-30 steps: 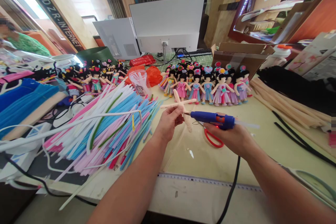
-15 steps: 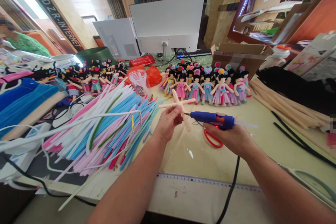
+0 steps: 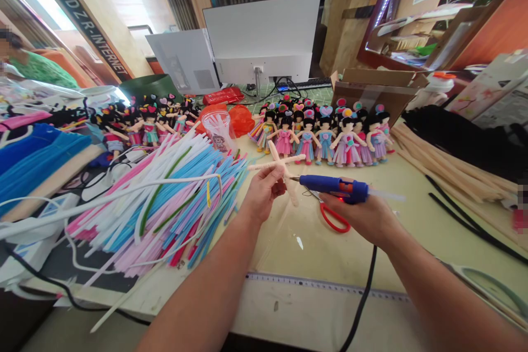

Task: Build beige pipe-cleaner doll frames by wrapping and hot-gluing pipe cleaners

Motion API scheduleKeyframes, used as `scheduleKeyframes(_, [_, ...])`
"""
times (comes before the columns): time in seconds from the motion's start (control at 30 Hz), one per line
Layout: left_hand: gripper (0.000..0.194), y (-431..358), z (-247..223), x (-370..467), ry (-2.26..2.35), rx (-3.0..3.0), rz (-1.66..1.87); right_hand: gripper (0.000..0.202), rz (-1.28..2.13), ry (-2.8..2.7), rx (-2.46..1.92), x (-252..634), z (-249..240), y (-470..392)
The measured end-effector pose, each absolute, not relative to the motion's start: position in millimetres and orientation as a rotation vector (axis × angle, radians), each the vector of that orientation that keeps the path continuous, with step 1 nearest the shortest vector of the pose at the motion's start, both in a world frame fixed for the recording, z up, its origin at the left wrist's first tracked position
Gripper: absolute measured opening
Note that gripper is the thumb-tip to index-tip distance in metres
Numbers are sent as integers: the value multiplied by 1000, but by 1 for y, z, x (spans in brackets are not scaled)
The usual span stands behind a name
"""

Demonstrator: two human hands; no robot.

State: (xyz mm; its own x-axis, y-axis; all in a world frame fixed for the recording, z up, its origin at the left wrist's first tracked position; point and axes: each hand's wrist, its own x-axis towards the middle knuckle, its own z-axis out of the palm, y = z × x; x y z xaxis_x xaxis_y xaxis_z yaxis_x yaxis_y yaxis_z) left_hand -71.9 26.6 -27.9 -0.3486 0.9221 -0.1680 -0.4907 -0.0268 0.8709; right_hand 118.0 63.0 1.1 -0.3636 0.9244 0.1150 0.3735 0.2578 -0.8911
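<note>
Between the thumb and fingers of my left hand (image 3: 267,190) is a cream, cross-shaped piece of fuzzy pipe cleaners (image 3: 292,191), held up above the table. My right hand (image 3: 361,212) grips a blue hot glue gun (image 3: 330,184) with a red light lit on it and a clear glue stick (image 3: 390,196) poking out of its back. The gun's nozzle points left, at or very close to the middle of the cross; I cannot tell whether it touches. Red-handled scissors (image 3: 335,219) lie on the table behind my right hand, partly hidden.
Pipe cleaners in many colours (image 3: 165,198) are heaped at the left, with a white cable across them. Several finished dolls (image 3: 325,137) stand at the back. Beige strips (image 3: 445,165) and black ones lie at the right. A ruler (image 3: 313,282) runs along the front edge.
The cream cross has shifted very slightly left with my left hand. My right hand and the glue gun stay almost where they were.
</note>
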Motion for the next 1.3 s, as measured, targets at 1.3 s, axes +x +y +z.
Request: scheduleKeyframes(1.3, [38, 30, -23, -79, 1154, 561, 1736, 29, 779, -1928, -1503, 175, -28, 96])
